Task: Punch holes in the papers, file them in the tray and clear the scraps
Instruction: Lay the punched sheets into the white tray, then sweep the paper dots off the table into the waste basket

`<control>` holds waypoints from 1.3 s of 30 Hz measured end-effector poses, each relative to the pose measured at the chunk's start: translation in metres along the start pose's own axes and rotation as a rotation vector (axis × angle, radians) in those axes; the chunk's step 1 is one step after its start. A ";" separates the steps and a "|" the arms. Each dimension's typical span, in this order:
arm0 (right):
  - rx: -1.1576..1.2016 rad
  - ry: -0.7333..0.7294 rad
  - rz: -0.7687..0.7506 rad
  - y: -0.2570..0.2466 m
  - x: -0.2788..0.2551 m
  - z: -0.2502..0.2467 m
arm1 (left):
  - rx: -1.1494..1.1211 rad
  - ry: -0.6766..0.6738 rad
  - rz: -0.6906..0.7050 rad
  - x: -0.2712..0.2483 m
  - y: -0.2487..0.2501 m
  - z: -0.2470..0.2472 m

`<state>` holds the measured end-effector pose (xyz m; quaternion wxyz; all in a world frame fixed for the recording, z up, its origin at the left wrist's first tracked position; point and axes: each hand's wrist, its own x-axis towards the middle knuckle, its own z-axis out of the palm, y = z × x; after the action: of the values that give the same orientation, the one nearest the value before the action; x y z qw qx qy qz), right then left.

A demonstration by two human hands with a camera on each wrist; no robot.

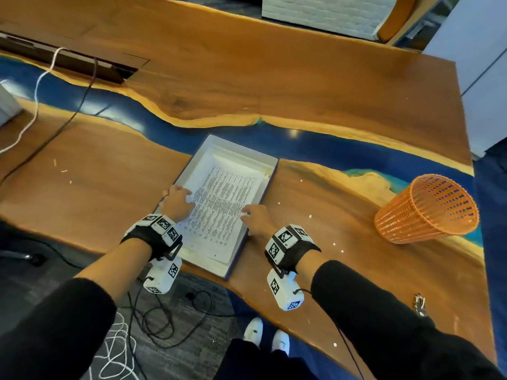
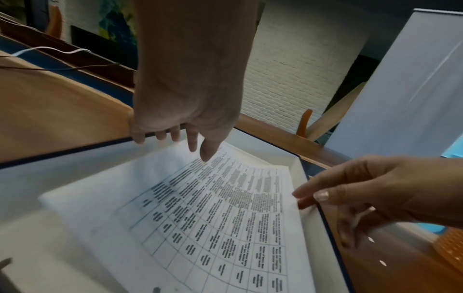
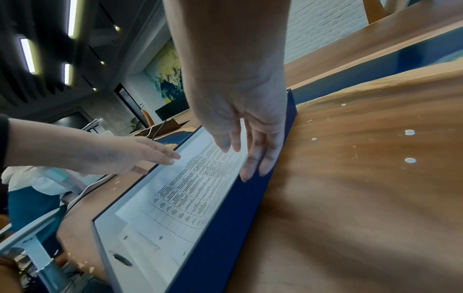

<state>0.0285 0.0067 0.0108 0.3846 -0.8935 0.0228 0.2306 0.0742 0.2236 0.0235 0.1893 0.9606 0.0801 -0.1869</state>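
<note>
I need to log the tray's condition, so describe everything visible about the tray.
The tray is a shallow rectangular box, dark blue outside and white inside, lying flat and skewed near the table's front edge. Printed papers lie in it. The left hand rests at its left rim, and the right hand touches its right wall.

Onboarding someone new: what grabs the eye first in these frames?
Both hands, left and right, settle a printed sheet in the blue-walled tray at the table's near edge. An orange mesh basket stands to the right, with white punch scraps dotted between.
</note>
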 end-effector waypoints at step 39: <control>0.133 0.534 0.242 0.246 -0.257 0.002 | 0.723 -0.448 0.968 -0.164 0.175 0.211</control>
<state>-0.2551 -0.1995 -0.0465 0.3923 -0.8862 0.2446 0.0294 -0.1062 -0.0333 -0.0359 -0.0715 0.8289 -0.4719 -0.2918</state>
